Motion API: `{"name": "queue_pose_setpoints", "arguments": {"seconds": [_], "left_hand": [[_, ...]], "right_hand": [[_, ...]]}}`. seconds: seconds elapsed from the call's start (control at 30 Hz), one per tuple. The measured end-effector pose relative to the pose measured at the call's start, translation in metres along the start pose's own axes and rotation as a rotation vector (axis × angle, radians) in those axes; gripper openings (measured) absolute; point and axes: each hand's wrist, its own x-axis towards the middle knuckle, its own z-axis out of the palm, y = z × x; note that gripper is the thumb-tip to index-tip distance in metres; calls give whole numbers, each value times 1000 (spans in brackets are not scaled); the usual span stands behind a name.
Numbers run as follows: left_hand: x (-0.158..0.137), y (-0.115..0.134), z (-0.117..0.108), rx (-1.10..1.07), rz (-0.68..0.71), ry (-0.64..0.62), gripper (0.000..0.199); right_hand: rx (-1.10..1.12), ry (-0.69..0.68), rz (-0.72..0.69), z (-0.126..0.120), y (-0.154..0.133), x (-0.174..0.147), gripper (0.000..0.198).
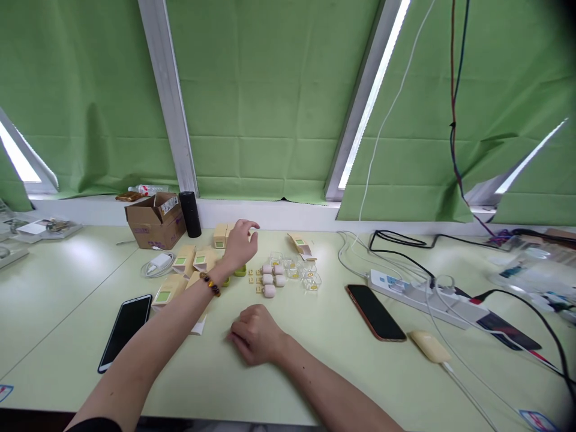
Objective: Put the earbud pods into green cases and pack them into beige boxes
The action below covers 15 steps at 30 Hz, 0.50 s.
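My left hand (242, 243), with a beaded bracelet (210, 284) at the wrist, reaches over the table beside small cream cartons (220, 236). Its thumb and forefinger are apart, and nothing shows between them. My right hand (255, 333) rests on the tabletop with fingers curled into a fist, nothing visible in it. Between and beyond the hands sit several pale pink rounded cubes (269, 291), next to tiny yellow pieces (251, 280) and clear plastic cups (312, 282). Green small containers (240, 270) are partly hidden by my left wrist. Flattish cartons with green windows (164, 291) lie under and left of that forearm.
A phone (125, 333) lies at left, another phone (376, 312) at right. An opened carton (301, 246), cardboard box (156, 221), black cylinder (189, 214) and coiled white cable (157, 264) stand farther back. A power strip (418, 297) with cables and a cream mouse-shaped object (429, 346) occupy the right.
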Motion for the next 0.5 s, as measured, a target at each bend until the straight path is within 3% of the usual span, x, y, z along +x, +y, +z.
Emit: {"name": "queue_pose_setpoints", "arguments": {"seconds": [0.1, 0.3, 0.5], "left_hand": [[-34, -9, -29, -88, 25, 106, 18], [-95, -34, -50, 232, -63, -186, 16], [-115, -54, -48, 544, 18, -224, 18]], "right_hand": [[-54, -70, 117, -6, 2, 3, 28], [-79, -208, 402, -17, 8, 8, 13], [13, -253, 446, -21, 11, 7, 8]]}}
